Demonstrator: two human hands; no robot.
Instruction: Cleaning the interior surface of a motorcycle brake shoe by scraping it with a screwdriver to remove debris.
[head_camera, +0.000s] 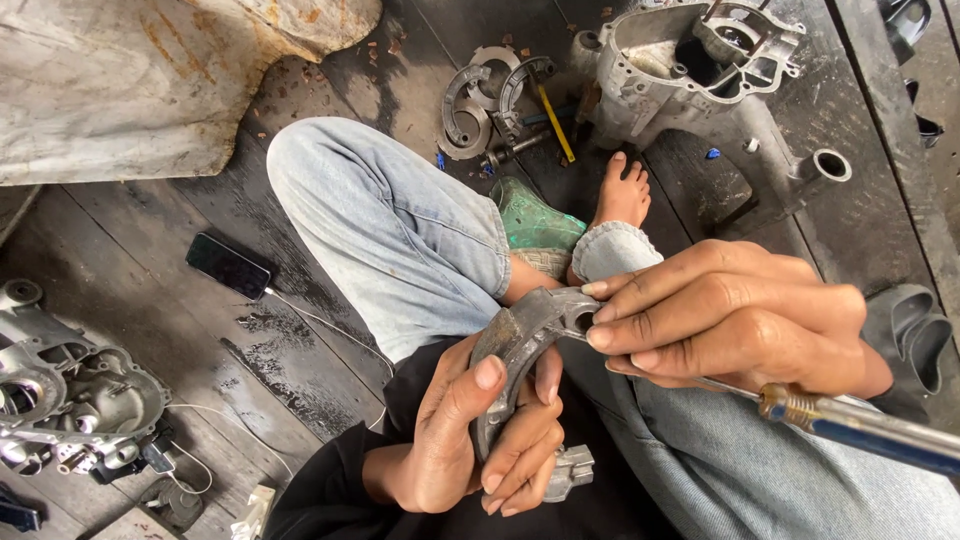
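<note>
**Brake shoe in hand, tool tip at its eye**

My left hand has a closed grip around the lower half of a curved grey brake shoe, thumb pressed on its outer face, fingers curled behind. The shoe stands nearly upright above my lap, between my knees, over the dark plank floor. My right hand holds a blue-handled tool, fingers bunched tight around its shaft, with two fingertips resting on the shoe's upper end beside the round eye there. The working tip is hidden under my fingers, so I cannot tell exactly what it bears on.

What worries me: the shoe is held by one hand only, with nothing solid beneath it. If the tip slips off the greasy metal, I judge it could jab my left thumb or my thigh. A hard push could also twist the shoe out of my grip and drop it beside the phone and its white cable. More brake shoes and an engine casing lie near my bare foot.
</note>
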